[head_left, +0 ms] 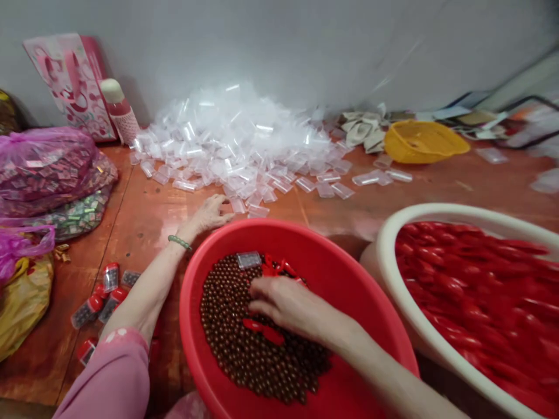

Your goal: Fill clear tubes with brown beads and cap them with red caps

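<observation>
My left hand, with a green bead bracelet at the wrist, lies palm down on the table beyond the basin's rim. Its fingers stretch toward the front of a heap of clear plastic tubes, nearest to a few loose ones. My right hand is inside a red basin, low over small round brown balls. Its fingers are slightly bent and apart, with no held thing visible. Red plastic pieces lie on the balls around this hand. A clear tube rests on the balls near the far wall.
A white tub full of red plastic pieces stands at right. Several filled tubes with red caps lie by my left forearm. Bags of wrapped items sit at left, a bottle and a yellow basket by the wall.
</observation>
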Action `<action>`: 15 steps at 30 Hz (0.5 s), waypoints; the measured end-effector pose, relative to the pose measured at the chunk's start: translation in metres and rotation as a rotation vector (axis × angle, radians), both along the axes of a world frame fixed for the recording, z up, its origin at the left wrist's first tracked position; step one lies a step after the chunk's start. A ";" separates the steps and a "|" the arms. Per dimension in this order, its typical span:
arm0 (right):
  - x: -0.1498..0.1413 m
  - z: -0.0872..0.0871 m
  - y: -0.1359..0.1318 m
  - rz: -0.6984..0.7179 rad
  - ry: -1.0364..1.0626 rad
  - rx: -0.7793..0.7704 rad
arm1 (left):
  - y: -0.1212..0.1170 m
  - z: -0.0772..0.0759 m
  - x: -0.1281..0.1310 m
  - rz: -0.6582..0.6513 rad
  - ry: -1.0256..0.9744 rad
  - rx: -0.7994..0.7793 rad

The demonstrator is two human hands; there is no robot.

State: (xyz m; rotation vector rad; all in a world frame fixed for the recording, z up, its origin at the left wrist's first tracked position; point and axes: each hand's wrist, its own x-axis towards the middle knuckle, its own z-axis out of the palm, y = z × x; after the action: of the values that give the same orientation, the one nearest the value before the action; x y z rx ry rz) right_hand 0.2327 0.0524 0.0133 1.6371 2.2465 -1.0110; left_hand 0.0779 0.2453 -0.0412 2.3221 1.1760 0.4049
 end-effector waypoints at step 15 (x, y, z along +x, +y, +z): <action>-0.020 -0.026 0.049 0.217 -0.192 0.205 | -0.079 0.071 -0.021 -0.127 -0.055 -0.022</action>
State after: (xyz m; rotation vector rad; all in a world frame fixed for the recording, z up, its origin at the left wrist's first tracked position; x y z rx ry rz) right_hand 0.2130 0.1012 -0.0122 1.4503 2.3933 -0.5633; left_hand 0.0574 0.1665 0.0299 2.3365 0.9957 0.4052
